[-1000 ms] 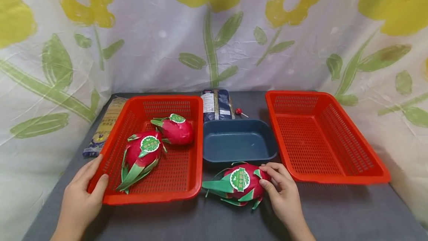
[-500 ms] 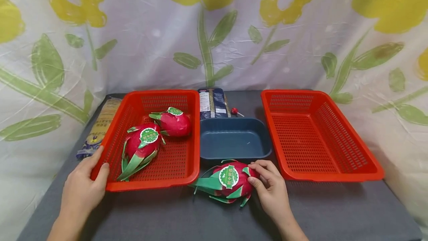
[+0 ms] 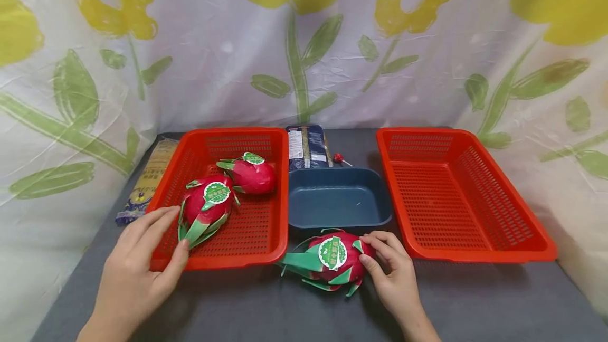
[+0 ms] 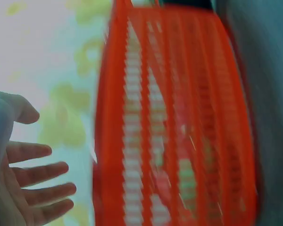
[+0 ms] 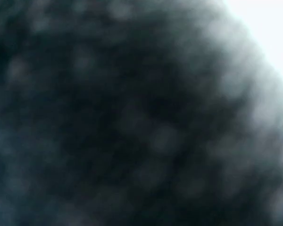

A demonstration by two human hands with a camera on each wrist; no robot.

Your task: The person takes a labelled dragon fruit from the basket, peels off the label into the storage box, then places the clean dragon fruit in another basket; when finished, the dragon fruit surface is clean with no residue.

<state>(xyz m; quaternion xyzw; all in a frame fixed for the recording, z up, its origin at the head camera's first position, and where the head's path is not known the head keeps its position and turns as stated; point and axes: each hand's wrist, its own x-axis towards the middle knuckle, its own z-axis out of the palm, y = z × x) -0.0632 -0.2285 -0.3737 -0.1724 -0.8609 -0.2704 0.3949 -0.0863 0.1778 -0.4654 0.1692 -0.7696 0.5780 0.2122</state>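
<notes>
My left hand (image 3: 140,271) hovers over the front left corner of the left red basket (image 3: 223,264), fingers spread and holding nothing. The left wrist view shows those fingers apart from the basket's slotted wall (image 4: 179,94). Inside this basket lie two dragon fruits with green and white stickers: a nearer one (image 3: 197,207), close to my left fingertips, and a farther one (image 3: 261,177). At the table's front middle, my right hand (image 3: 394,276) holds the right end of a third dragon fruit (image 3: 349,257) between thumb and fingers; its green leaves point left. The right wrist view is dark and blurred.
A blue tub (image 3: 339,223) stands between the left basket and a bare-bottomed right red basket (image 3: 437,210). Behind the tub are a dark blue packet (image 3: 309,146) and a red lollipop (image 3: 338,158). A yellow packet (image 3: 154,176) lies left of the left basket.
My left hand has let go of the left basket's side and moved right, over its corner. That basket has shifted slightly away from me. The right hand keeps its hold on the dragon fruit.
</notes>
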